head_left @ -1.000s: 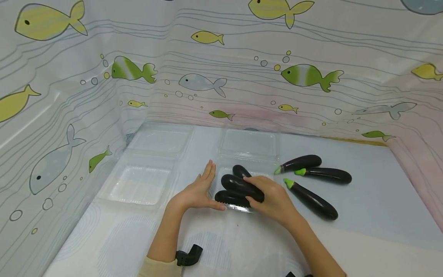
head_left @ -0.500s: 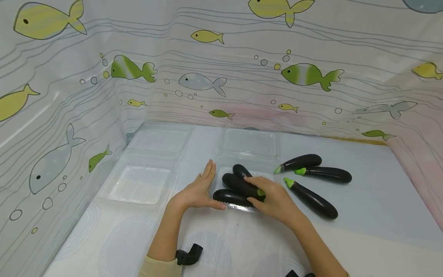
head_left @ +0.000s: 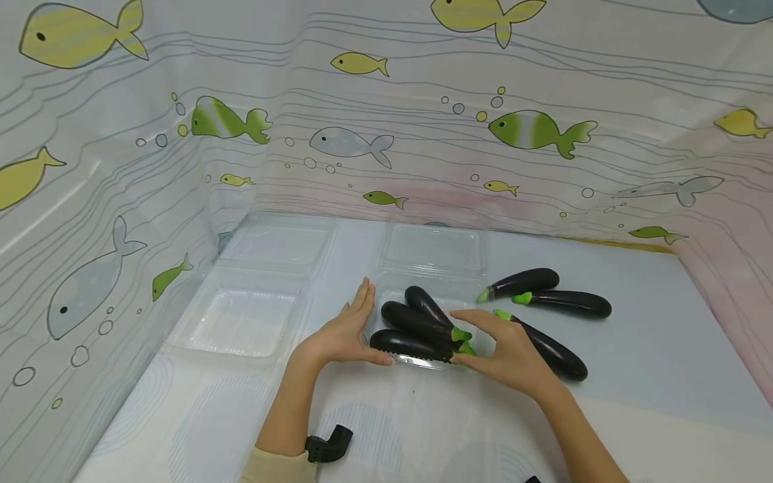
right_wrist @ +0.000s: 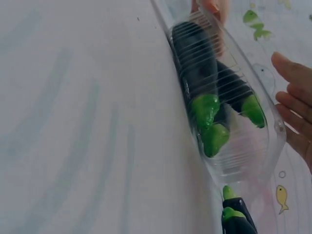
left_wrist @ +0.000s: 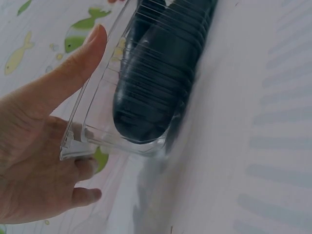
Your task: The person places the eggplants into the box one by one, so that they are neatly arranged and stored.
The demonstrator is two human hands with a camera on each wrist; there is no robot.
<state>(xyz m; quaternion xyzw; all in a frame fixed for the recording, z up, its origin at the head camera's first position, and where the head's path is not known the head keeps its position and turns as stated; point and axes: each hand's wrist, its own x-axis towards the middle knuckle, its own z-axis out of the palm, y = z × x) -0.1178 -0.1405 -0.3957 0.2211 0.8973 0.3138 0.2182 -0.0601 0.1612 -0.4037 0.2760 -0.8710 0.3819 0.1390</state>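
Observation:
A clear plastic clamshell box [head_left: 417, 363], its lid folded back, holds three dark eggplants. One eggplant [head_left: 417, 320] lies slantwise on top, its green cap pointing right; another [head_left: 404, 343] lies along the front wall, and a third [head_left: 424, 302] sits behind. My left hand [head_left: 344, 335] rests at the box's left end, fingers straight and thumb spread along the front rim [left_wrist: 87, 92]. At the right end is my right hand [head_left: 507, 352], thumb and fingers apart just beside the green caps and holding nothing; the right wrist view shows it [right_wrist: 297, 100] outside the box wall.
Three more eggplants lie on the table to the right: one at the back [head_left: 525, 284], one just below it [head_left: 568, 304], and one [head_left: 555, 352] partly behind my right hand. A second clear box [head_left: 241, 322] stands at left with its lid folded back. Fish-print sheeting [head_left: 423, 134] surrounds the table.
My right hand has let go of the top eggplant and drawn back to the right, baring its green cap. The left hand stays in place.

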